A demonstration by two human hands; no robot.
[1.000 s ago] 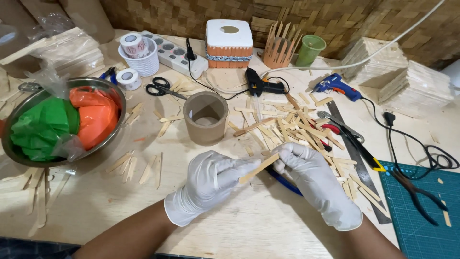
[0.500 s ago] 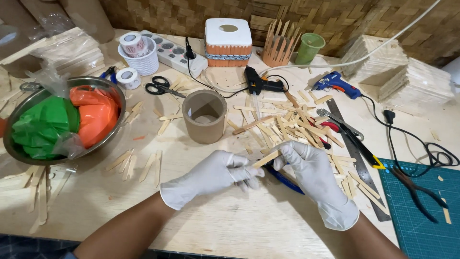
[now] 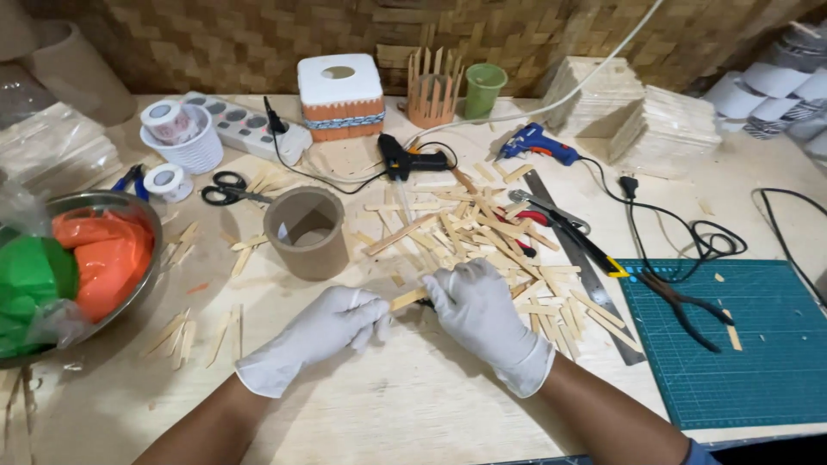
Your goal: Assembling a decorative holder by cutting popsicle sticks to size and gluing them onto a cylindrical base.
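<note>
Gloved fingers of the left hand and right hand pinch a flat wooden stick between them, just in front of the cardboard tube. Behind the tube sits a white-and-orange square tissue box; left of it, a white basket holding a tape roll.

On the pale wooden bench, the brown cardboard cylinder stands left of the heap of flat wooden sticks. The green cutting mat lies right of the heap, the round metal bowl far left, the black glue gun behind.
</note>
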